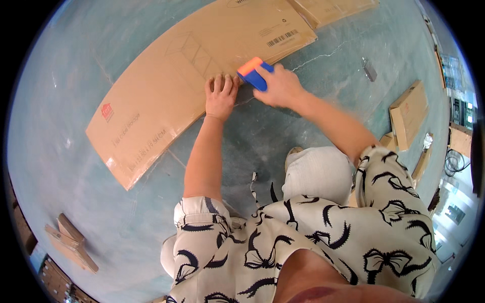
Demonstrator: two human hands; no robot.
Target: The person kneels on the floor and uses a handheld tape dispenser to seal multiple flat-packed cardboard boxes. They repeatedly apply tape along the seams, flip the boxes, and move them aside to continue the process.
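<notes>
A long, flat cardboard box point(151, 86) lies slantwise on the floor in front of me. It bears a line drawing of a shelf frame, a red house-shaped mark and a barcode label, and clear tape shines at its near left corner. My left hand point(221, 98) rests palm down on the box's near edge, fingers stretched out and holding nothing. Just to its right, my right hand point(278, 86) is closed around a blue-and-orange tool point(254, 72) that looks like a tape dispenser. The tool is at the box's near edge; whether it touches the cardboard is unclear.
Another flat cardboard piece point(333, 11) adjoins the box at the far right. A small grey block point(370, 70) lies on the cracked blue-green floor point(55, 126). Cardboard boxes point(410, 115) stand at the right, and cardboard pieces point(71, 243) lie at the lower left.
</notes>
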